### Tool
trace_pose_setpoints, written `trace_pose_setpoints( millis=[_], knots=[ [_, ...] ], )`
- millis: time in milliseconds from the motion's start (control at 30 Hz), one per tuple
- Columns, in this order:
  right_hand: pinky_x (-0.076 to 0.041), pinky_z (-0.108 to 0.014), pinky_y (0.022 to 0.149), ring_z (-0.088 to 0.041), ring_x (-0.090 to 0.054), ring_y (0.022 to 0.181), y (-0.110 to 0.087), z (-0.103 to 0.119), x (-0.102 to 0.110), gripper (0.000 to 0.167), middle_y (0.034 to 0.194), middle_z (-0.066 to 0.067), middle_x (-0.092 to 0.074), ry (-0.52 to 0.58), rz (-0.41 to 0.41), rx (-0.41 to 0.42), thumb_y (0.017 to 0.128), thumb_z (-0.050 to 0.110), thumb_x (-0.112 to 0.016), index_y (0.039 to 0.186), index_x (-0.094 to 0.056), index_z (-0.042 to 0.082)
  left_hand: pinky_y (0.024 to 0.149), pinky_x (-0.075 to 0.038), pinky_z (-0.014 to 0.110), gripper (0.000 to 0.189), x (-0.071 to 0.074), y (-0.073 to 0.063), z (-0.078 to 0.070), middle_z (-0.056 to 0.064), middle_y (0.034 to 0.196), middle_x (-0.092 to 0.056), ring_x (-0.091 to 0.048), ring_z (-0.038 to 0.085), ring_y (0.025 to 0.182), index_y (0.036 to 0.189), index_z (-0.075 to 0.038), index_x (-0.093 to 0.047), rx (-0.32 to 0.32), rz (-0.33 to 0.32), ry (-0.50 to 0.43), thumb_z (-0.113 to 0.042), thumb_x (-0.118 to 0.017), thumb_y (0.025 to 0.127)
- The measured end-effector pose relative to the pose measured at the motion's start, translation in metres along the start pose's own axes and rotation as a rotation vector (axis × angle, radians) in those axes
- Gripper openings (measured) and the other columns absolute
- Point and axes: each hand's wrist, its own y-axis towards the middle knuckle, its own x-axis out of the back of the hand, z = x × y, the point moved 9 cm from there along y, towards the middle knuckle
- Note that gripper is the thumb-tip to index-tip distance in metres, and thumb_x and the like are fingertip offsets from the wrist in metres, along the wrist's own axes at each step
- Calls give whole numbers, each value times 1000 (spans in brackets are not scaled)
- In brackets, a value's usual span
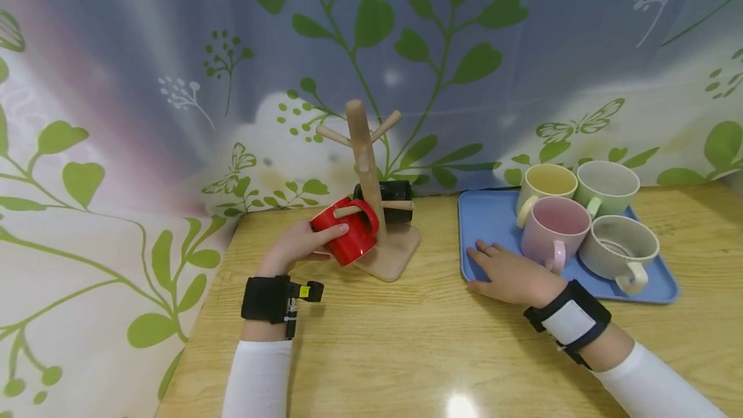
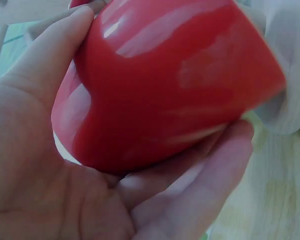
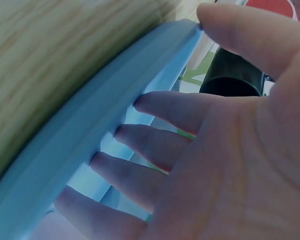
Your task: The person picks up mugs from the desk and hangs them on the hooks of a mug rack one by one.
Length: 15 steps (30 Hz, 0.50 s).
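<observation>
Held in the left hand (image 1: 298,242): a shiny red cup (image 1: 351,250), tipped, at the wooden stand (image 1: 362,163), handle (image 1: 374,211) right by a low peg (image 1: 346,211). Partly hidden by the pole (image 1: 356,124), a black cup (image 1: 397,191), sideways. Off to the right, on a blue tray (image 1: 484,218): a yellow cup (image 1: 550,180), a green cup (image 1: 615,195), a pink cup (image 1: 545,240), a grey cup (image 1: 609,257). On the tray's edge, the right hand (image 1: 513,273), fingers (image 3: 152,142) spread out. Behind, a leafy curtain (image 1: 540,50).
</observation>
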Motion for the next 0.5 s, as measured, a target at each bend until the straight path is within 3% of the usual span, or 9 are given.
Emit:
trace_pose_setpoints(
  millis=[133,233,400,500],
  knots=[
    [-35,-63,110,-54,-35,137,0,0,0,69,151,-34,-35,3,-2,-2,94,40,-59,144,-42,-4,95,-56,44,61,-2,1,2,21,129,-61,-69,23,95,134,3,-47,0,24,-1,-40,-62,94],
    [-35,-63,110,-55,-35,137,0,1,1,69,150,-34,-35,6,-3,-3,94,40,-59,144,-42,-4,98,-55,45,69,2,-2,-1,22,134,-57,-65,31,106,140,2,-41,3,-8,55,-43,-62,93],
    [-35,-63,110,-55,-35,137,0,1,1,69,151,-34,-35,6,-2,-4,94,40,-59,144,-41,-4,108,-43,57,90,23,-25,-23,23,156,-33,-39,43,139,155,-3,-19,-33,-162,271,-49,-62,90],
    [-35,-63,110,-54,-35,137,0,0,0,69,151,-33,-34,4,-2,-9,95,40,-59,145,-41,-4,112,-37,59,84,32,-48,-51,17,161,-27,-31,40,146,156,-10,-22,-142,-282,338,-48,-61,92]
  ],
)
